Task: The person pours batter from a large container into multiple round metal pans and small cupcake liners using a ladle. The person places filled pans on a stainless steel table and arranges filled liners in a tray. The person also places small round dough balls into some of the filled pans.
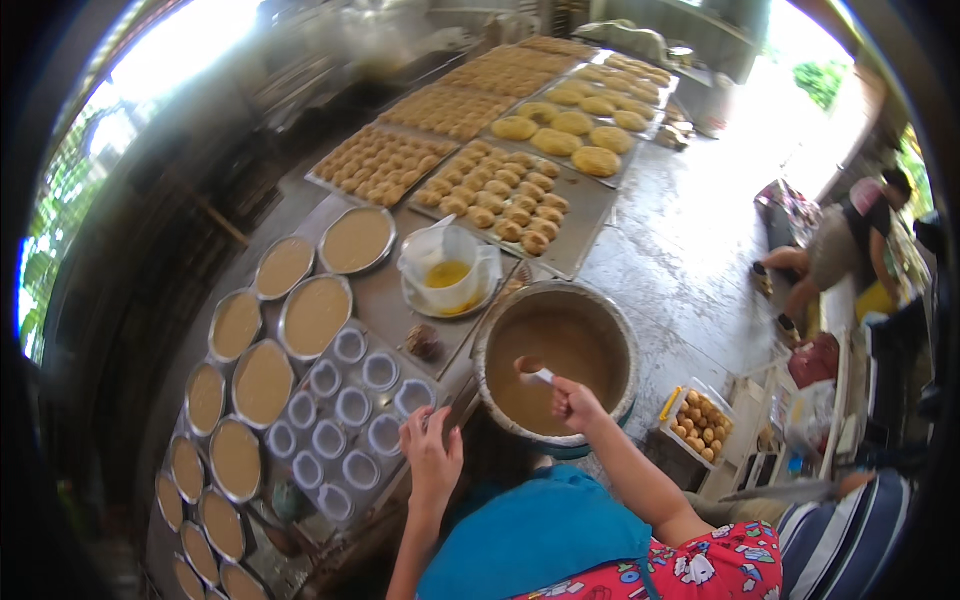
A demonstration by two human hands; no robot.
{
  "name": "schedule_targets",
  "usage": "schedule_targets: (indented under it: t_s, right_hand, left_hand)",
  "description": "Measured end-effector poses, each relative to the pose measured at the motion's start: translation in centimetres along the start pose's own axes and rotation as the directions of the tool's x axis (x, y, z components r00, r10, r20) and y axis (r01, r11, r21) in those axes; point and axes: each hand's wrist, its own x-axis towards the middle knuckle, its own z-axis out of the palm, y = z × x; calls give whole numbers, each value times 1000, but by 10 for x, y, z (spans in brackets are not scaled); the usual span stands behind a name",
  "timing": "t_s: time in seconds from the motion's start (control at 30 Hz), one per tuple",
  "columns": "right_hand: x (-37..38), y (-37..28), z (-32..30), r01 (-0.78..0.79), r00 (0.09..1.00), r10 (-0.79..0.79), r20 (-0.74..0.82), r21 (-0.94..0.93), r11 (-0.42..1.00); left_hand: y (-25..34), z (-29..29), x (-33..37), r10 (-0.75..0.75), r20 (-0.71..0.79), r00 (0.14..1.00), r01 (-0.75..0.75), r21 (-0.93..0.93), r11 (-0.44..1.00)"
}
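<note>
My right hand (577, 405) is closed round the pale handle of a small scoop (530, 366), holding it over a large pot (626, 345). Brown batter (540, 410) fills much of that pot, and the scoop's bowl looks coated with it. To the left, my left hand (432, 450) has its fingers apart and holds nothing. It is at the right edge of a muffin tray (375, 440) lined with white paper cups (353, 407). The fingertips are close to one liner (414, 397); whether they touch it I cannot tell.
Round pans of batter (263, 384) line the table's left side. Behind are a white tub of yellow liquid (447, 285), a dark brown lump (423, 342) and trays of baked pieces (500, 195). Right are a box of eggs (703, 425) and a bending person (850, 230).
</note>
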Motion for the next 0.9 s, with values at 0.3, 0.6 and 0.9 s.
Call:
schedule_targets:
  t_s: [0.3,0.6,0.9]
  right_hand:
    - [96,-6,-29,313,812,-487,322,-944,-102]
    - [243,24,-90,36,735,-122,666,-219,-975]
    - [126,53,-18,544,839,332,431,-687,-482]
  left_hand:
    - [24,4,-31,-159,-117,980,166,58,984]
    - [37,-19,-81,-355,-284,891,406,144,902]
    - [40,-18,-105,-429,-289,856,481,142,865]
